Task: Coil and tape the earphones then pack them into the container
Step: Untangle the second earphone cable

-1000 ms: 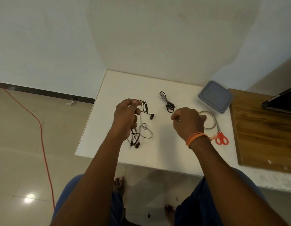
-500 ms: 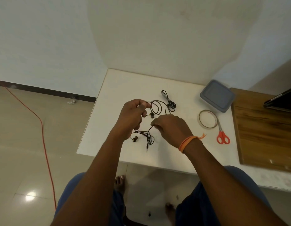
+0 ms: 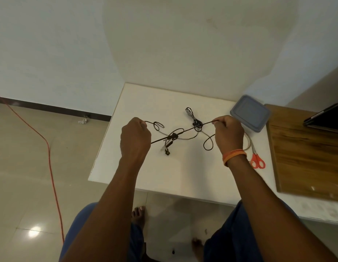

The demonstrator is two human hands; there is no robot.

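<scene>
**Between two raised hands: cable stretched taut, knot at mid-span**

Above the white tabletop [image 3: 183, 173], the earphones [image 3: 185, 131] run as one straight black line from about 8 o'clock up to 2 o'clock, their long axis joining the hands. Left hand [image 3: 135, 138] grips the lower end, fingers curled round it; right hand [image 3: 228, 133] pinches the upper end, a slack loop hanging beside it. A tangled knot with dangling earbuds sits nearer the left hand, so that hand looks better placed to begin winding.

At 2 o'clock on the tabletop rests the grey container [image 3: 250, 112], lid on. Red-handled scissors [image 3: 257, 159] lie at 3 o'clock, and a second coiled cable [image 3: 194, 120] at 12. Pale walls and tiled floor surround.
</scene>
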